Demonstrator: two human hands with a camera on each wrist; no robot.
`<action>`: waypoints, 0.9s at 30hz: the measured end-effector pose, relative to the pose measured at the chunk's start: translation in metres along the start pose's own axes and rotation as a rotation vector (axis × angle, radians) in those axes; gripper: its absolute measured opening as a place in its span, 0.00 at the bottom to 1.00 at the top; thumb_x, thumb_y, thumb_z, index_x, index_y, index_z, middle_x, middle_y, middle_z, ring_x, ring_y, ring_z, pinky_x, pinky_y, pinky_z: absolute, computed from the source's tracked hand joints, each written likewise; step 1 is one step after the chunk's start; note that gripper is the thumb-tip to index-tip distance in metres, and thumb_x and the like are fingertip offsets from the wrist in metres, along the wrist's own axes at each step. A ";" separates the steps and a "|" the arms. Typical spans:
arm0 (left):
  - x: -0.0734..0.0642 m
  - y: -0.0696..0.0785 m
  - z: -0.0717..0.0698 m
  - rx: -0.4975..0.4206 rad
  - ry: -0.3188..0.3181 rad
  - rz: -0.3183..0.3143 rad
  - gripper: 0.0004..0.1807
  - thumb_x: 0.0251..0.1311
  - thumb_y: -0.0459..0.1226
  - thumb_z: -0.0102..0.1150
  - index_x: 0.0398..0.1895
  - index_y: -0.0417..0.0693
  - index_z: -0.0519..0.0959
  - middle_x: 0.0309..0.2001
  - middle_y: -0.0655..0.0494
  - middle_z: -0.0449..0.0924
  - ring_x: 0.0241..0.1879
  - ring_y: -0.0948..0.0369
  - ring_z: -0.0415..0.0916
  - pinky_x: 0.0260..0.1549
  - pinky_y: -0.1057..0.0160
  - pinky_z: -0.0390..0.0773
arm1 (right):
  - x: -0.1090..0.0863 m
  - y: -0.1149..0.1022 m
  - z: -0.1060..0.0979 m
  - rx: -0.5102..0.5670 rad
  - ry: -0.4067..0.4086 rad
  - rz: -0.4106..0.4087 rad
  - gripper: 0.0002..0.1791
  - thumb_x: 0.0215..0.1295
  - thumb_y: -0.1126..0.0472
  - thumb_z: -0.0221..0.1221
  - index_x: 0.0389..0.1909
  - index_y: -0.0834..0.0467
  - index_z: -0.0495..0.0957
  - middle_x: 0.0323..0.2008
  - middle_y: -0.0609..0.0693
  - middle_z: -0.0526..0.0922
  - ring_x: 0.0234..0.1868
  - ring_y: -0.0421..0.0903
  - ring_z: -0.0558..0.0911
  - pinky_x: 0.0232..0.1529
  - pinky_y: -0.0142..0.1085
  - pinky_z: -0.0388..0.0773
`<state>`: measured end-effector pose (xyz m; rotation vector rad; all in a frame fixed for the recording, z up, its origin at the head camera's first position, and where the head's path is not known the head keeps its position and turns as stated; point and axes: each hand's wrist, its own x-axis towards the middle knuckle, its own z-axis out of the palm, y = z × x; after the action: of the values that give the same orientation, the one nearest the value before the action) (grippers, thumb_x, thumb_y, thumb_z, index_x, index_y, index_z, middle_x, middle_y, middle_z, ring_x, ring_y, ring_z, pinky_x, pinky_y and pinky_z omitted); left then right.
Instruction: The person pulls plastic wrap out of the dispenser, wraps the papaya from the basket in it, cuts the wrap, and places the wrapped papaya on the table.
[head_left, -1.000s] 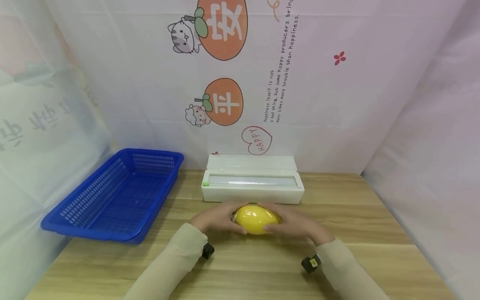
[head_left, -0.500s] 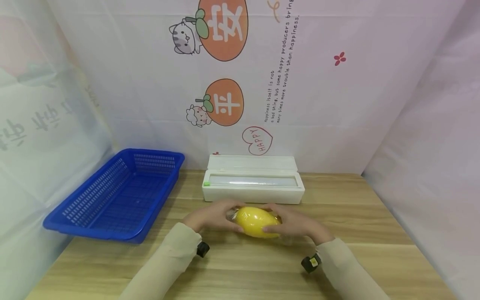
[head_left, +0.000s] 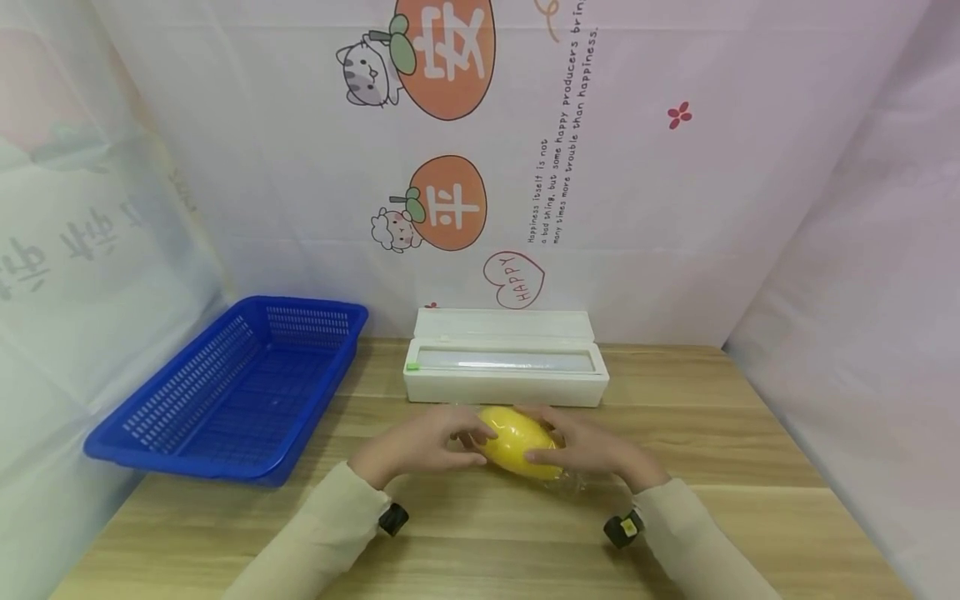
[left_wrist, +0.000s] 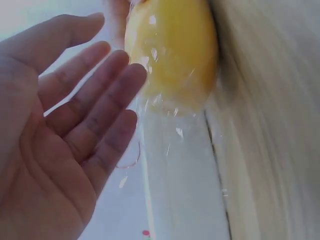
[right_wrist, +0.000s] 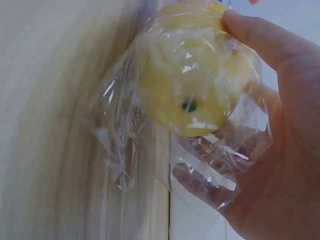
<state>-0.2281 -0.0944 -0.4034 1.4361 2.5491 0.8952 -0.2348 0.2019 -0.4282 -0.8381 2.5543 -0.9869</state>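
A glossy yellow oval fruit (head_left: 517, 442), shaped like a mango, is wrapped in clear cling film (right_wrist: 120, 145). In the right wrist view, a green spot marks its near end, where loose film hangs in crumpled folds. My right hand (head_left: 588, 442) holds the fruit from the right, thumb in front and fingers behind. My left hand (head_left: 427, 442) is at the fruit's left end, fingers spread and slightly bent. The left wrist view shows its palm (left_wrist: 50, 145) holding nothing, the fingertips close beside the film.
Behind the hands stands a white cling film dispenser (head_left: 506, 390), lid raised, with a green slider (head_left: 412, 367) on its track. A blue plastic basket (head_left: 180, 468) sits at the left on the wooden table (head_left: 480, 542). Printed white cloth surrounds the table's back and sides.
My left hand has come off the fruit's left end and moved slightly left, its fingers loosening. The fruit has turned, its right end now tilting toward me, still in my right hand.
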 end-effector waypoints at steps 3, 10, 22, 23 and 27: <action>-0.001 -0.002 0.007 -0.009 -0.027 0.013 0.19 0.64 0.40 0.67 0.56 0.42 0.80 0.48 0.53 0.83 0.44 0.65 0.81 0.46 0.70 0.78 | -0.001 0.000 0.002 -0.026 0.019 -0.008 0.39 0.64 0.37 0.63 0.75 0.32 0.59 0.68 0.46 0.70 0.62 0.50 0.73 0.59 0.57 0.72; -0.004 -0.014 0.021 -0.052 -0.012 -0.034 0.20 0.66 0.40 0.65 0.59 0.44 0.78 0.51 0.54 0.81 0.49 0.63 0.80 0.51 0.69 0.76 | -0.001 0.002 0.005 -0.030 0.015 -0.059 0.37 0.66 0.37 0.61 0.74 0.33 0.61 0.63 0.43 0.73 0.55 0.46 0.76 0.53 0.48 0.76; -0.004 -0.018 0.024 -0.149 0.080 -0.052 0.16 0.67 0.40 0.64 0.56 0.51 0.76 0.56 0.62 0.75 0.55 0.64 0.75 0.57 0.65 0.75 | 0.000 -0.001 0.013 -0.001 0.024 -0.045 0.31 0.72 0.38 0.53 0.74 0.34 0.59 0.46 0.44 0.80 0.43 0.43 0.80 0.45 0.44 0.78; -0.004 -0.018 0.025 -0.150 0.087 -0.055 0.17 0.67 0.41 0.64 0.57 0.52 0.76 0.57 0.62 0.75 0.55 0.64 0.75 0.57 0.64 0.75 | 0.000 -0.002 0.013 -0.018 0.029 -0.048 0.31 0.72 0.37 0.52 0.74 0.33 0.60 0.49 0.45 0.80 0.45 0.44 0.80 0.46 0.46 0.78; -0.002 -0.019 0.027 -0.177 0.091 -0.104 0.19 0.68 0.45 0.63 0.59 0.55 0.74 0.58 0.63 0.75 0.56 0.61 0.75 0.57 0.61 0.75 | 0.001 -0.005 0.014 -0.086 0.052 -0.061 0.29 0.74 0.37 0.49 0.73 0.31 0.61 0.65 0.49 0.75 0.59 0.51 0.76 0.57 0.57 0.74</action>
<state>-0.2327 -0.0912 -0.4358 1.2288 2.5056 1.1601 -0.2272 0.1913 -0.4352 -0.9303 2.6464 -0.9332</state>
